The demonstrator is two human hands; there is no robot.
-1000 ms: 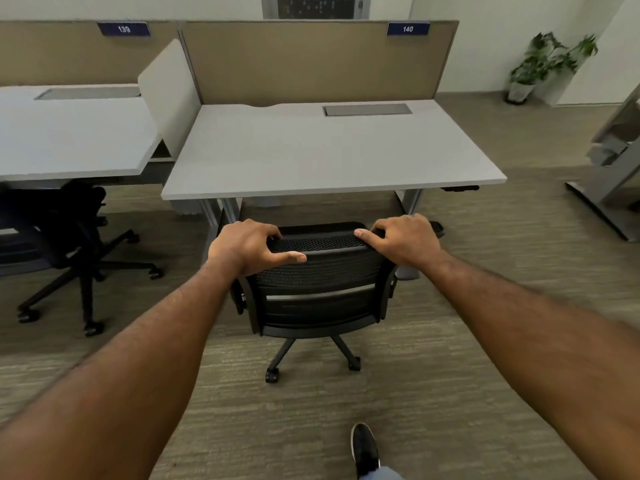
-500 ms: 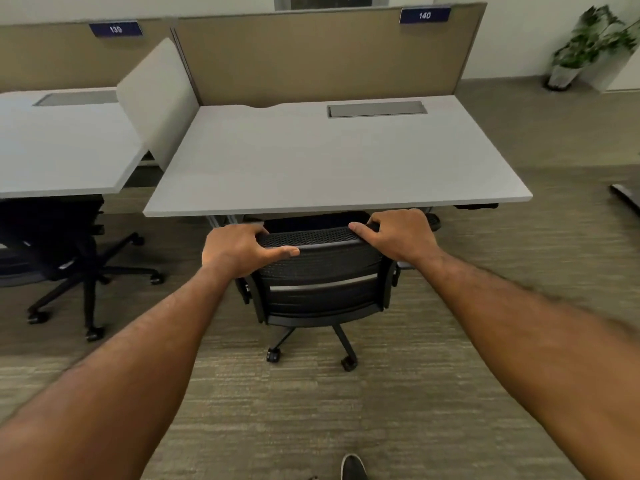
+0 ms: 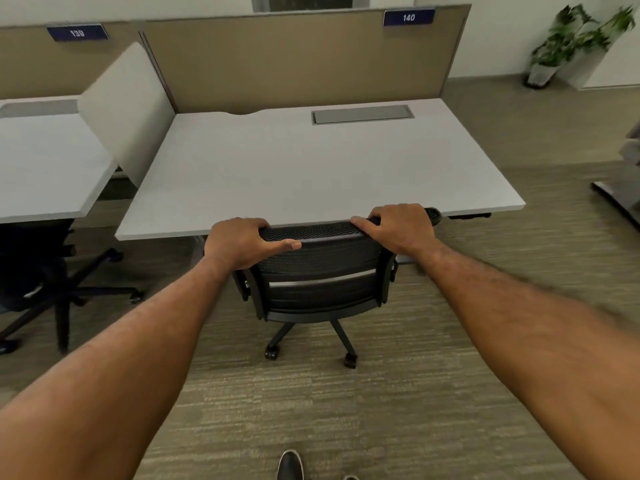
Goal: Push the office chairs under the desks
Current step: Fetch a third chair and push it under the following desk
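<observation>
A black mesh-backed office chair (image 3: 322, 271) stands at the front edge of the white desk (image 3: 311, 174) labelled 140. Its seat is hidden under the desktop, and the top of its backrest meets the desk edge. My left hand (image 3: 242, 242) grips the backrest's top left corner, thumb laid along the rim. My right hand (image 3: 398, 228) grips the top right corner. Two of the chair's castors show on the carpet below.
A second black chair (image 3: 38, 271) sits partly under the neighbouring desk (image 3: 45, 168) labelled 139 at the left. A tan divider panel (image 3: 304, 57) backs both desks. A potted plant (image 3: 575, 39) stands far right, and a grey stand base (image 3: 620, 199) at the right edge.
The chair has rolled forward until its seat is under the desk and its backrest reaches the edge. Both hands kept their grip, and I have stepped closer.
</observation>
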